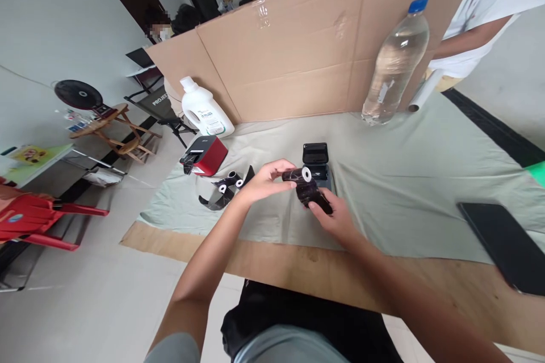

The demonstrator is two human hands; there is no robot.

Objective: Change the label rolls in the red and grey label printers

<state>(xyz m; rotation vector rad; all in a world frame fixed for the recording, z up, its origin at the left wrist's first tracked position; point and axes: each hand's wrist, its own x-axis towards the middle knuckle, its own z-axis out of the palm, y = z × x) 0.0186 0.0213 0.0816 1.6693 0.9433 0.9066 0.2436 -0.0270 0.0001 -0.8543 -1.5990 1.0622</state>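
Observation:
My left hand (pixel 264 181) pinches one end of a small black ribbon roll with a white core (pixel 299 175). A second black roll (pixel 313 195), joined to the first by dark film, is gripped in my right hand (pixel 336 215). Both hands hover just above a pale green cloth (pixel 404 181), in front of a small black label printer (pixel 317 161) whose lid stands open. Left of my left hand lie more black ribbon spools with white cores (pixel 227 186) and a curl of loose film.
A red and black label printer (pixel 203 156) and a white detergent jug (pixel 204 108) stand at the left. A clear water bottle (pixel 395 65) leans by a cardboard wall (pixel 298 51). A black tablet (pixel 506 244) lies right. Another person's white sleeve (pixel 481 5) is behind.

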